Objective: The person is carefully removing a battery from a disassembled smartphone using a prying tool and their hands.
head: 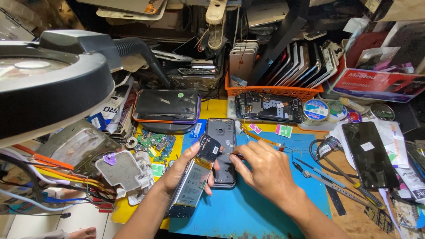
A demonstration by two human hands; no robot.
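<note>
My left hand [182, 170] holds an opened phone body [195, 177], tilted, with its battery and dark top cover showing. With its fingers pinched on a thin tool [233, 155], my right hand [261, 170] brings the tip to the phone's upper end. Under both hands a dark phone back cover [222, 132] lies on the blue work mat [248, 208].
A round magnifier lamp [48, 75] fills the left. A stack of phones [167, 106] sits behind the mat, an orange basket of phones [274, 90] further back. An open phone frame [269, 107], tape rolls [316, 109], a black screen [367, 155], tweezers [327, 181] and cables lie right.
</note>
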